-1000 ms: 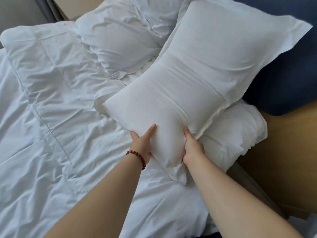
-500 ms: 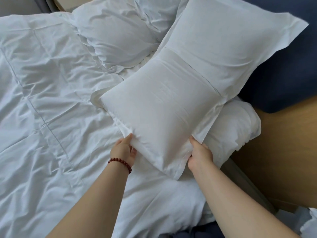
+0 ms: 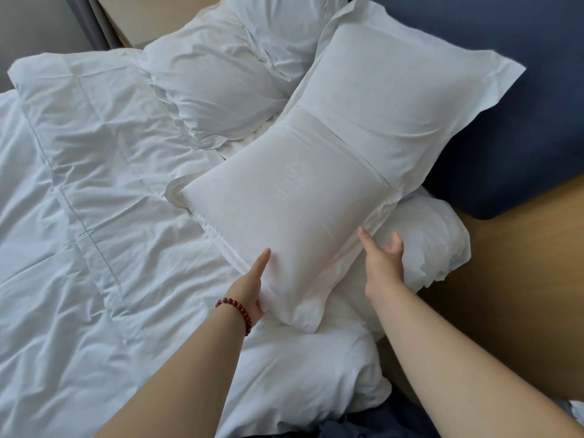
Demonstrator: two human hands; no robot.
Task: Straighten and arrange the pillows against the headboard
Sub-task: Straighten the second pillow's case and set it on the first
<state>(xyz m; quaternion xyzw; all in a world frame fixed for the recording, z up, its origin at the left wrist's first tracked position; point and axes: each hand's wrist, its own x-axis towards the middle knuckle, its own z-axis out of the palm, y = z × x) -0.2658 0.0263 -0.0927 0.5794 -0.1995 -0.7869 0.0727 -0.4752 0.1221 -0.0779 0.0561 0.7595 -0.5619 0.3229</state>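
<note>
A crumpled white duvet (image 3: pixel 94 216) is seen spread over the left of the bed, its folded top edge lying at the far left. Just to its right, at the far side, a rumpled white pillow (image 3: pixel 215 86) is shown lying flat, with a 2nd white pillow (image 3: pixel 284 23) partly seen behind it. In the near middle, the left hand (image 3: pixel 249 286), ringed at the wrist by a dark red bead bracelet (image 3: pixel 237 311), is pressed to the near left edge of the long pillow (image 3: pixel 331 172). The thumb is laid straight along the top of the cover and the fingers are tucked out of sight beneath it, so the near corner is held between them. The long pillow is set on a slant, its near end lying over the duvet and its far flanged end reaching the headboard (image 3: pixel 521 128). To the right, the right hand (image 3: pixel 382 267) is held spread and loose, with 1 digit stretched to touch the long pillow's right flange and the others lifted apart above the lower pillow (image 3: pixel 436 241); nothing is gripped by it. The lower pillow is pinned beneath the long pillow's right side and bulges out toward the bed's right edge. The navy headboard is seen at the far right, bordered on its near side by a pale wooden panel (image 3: pixel 512 295)
</note>
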